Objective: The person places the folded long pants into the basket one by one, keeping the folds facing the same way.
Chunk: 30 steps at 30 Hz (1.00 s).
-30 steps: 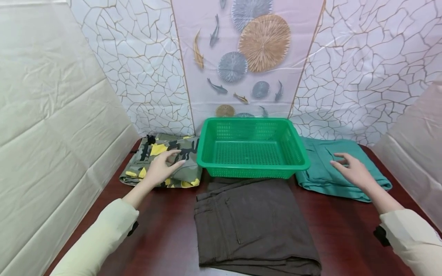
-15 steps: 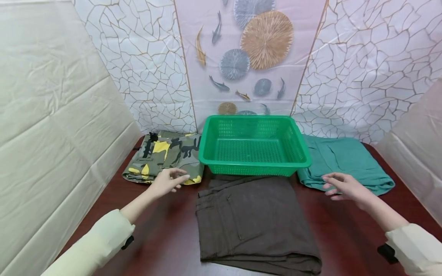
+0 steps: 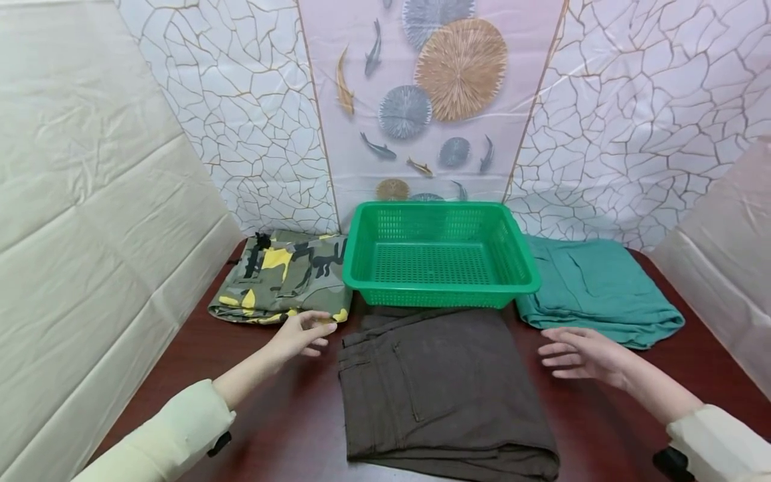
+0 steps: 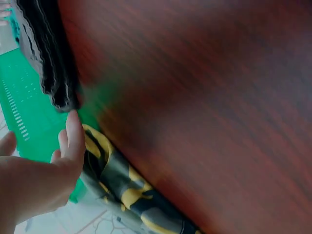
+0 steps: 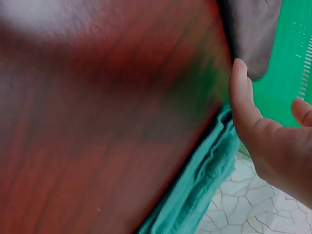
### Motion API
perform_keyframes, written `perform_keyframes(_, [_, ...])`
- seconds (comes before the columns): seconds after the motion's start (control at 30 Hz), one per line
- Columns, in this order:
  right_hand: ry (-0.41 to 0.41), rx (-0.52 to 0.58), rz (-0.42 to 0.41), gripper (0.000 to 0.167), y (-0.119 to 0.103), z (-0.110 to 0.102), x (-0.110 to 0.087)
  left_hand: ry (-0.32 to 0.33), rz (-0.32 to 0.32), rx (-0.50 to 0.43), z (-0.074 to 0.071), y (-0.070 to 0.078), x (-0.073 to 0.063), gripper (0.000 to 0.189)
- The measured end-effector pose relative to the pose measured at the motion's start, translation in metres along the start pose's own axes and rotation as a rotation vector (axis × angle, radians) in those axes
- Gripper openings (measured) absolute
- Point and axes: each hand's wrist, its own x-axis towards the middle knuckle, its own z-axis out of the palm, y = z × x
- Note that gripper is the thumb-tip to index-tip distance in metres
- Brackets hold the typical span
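Observation:
Folded dark brown trousers (image 3: 452, 388) lie on the table in the middle foreground, a zip or pocket seam showing on top. My left hand (image 3: 298, 338) is held above the table to their left, fingers loosely bent and holding nothing. On the other side my right hand (image 3: 581, 355) hovers with fingers spread and nothing in it. A folded camouflage garment (image 3: 283, 274) in grey, black and yellow lies just beyond the left hand. Beyond the right hand is a folded teal garment (image 3: 602, 288). Both wrist views show the hands with bare fingers, the camouflage folds (image 4: 131, 190) and teal folds (image 5: 200, 175) close by.
A green plastic basket (image 3: 442, 294) with perforated sides stands at the back centre, nothing in it, right behind the brown trousers. Patterned sheeting (image 3: 265, 120) hangs behind, and pale cloth walls (image 3: 90, 201) bound the left and right sides of the reddish-brown table (image 3: 271, 428).
Both hands have drawn back toward me, from over the camouflage and teal garments to the sides of the brown trousers. The right fingers have spread more. The garments and basket stay put.

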Motion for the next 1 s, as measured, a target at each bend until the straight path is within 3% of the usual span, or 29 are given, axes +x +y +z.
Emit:
perform_keyframes(0.13, [-0.015, 0.055, 0.068, 0.039, 0.005, 0.004, -0.001, -0.063, -0.124, -0.125, 0.007, -0.001, -0.003, 0.057])
perform_keyframes(0.3, [-0.014, 0.073, 0.111, 0.041, 0.009, 0.007, 0.0, -0.107, -0.188, -0.193, 0.011, -0.004, -0.008, 0.057])
perform_keyframes(0.4, [-0.037, 0.097, 0.129, 0.038, 0.012, 0.008, 0.001, -0.099, -0.229, -0.228, 0.014, -0.006, -0.009, 0.055])
perform_keyframes(0.73, [-0.186, 0.244, 0.112, 0.039, 0.022, 0.01, 0.001, -0.105, -0.307, -0.352, 0.022, -0.014, -0.005, 0.05])
perform_keyframes(0.87, [-0.17, 0.245, 0.115, 0.039, 0.022, 0.014, 0.003, -0.154, -0.338, -0.383, 0.027, -0.016, -0.001, 0.049])
perform_keyframes(1.0, [-0.094, 0.227, 0.129, 0.033, 0.023, 0.019, 0.007, -0.198, -0.331, -0.336, 0.036, -0.015, 0.005, 0.049])
